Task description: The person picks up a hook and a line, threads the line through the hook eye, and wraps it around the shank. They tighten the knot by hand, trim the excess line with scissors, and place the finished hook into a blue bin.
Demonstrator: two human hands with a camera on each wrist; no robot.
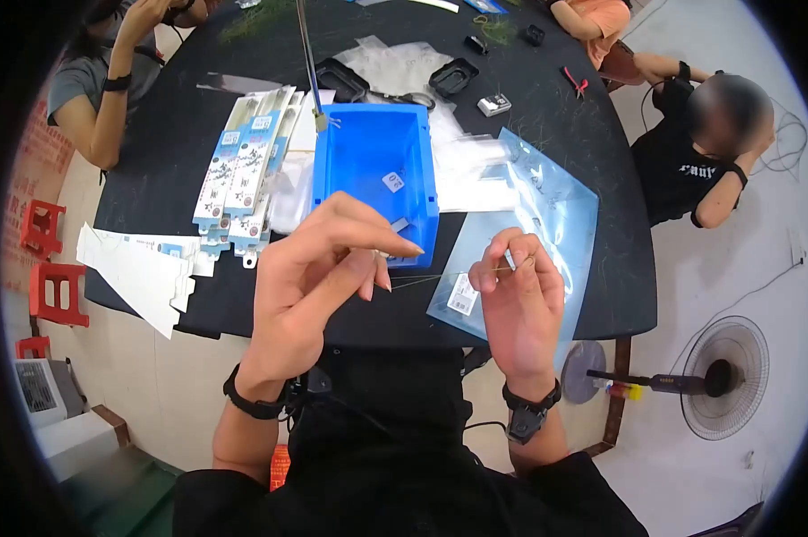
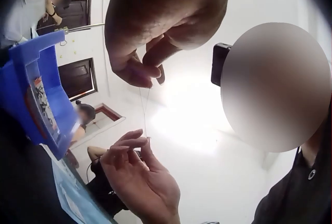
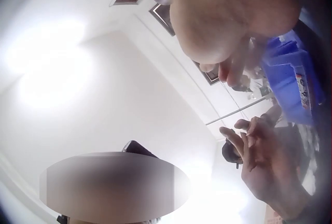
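Note:
A thin, thread-like line (image 1: 435, 276) runs between my two hands above the near edge of the table. My left hand (image 1: 310, 277) pinches one end between thumb and index finger. My right hand (image 1: 525, 300) holds the other end at its thumb and fingertips, palm turned up. In the left wrist view two fine strands of the line (image 2: 144, 111) come down from the left fingertips and meet at the right hand (image 2: 140, 180). Just beyond the hands stands a blue bin (image 1: 368, 134) holding a small labelled packet (image 1: 392, 183).
Blue-and-white printed sleeves (image 1: 243, 170) are stacked left of the bin, with white card pieces (image 1: 140, 268) nearer. A light-blue plastic pouch (image 1: 547, 215) lies under the right hand. Farther back are black trays (image 1: 455, 77), scissors (image 1: 413, 99) and red-handled pliers (image 1: 574, 83). Other people sit around the table.

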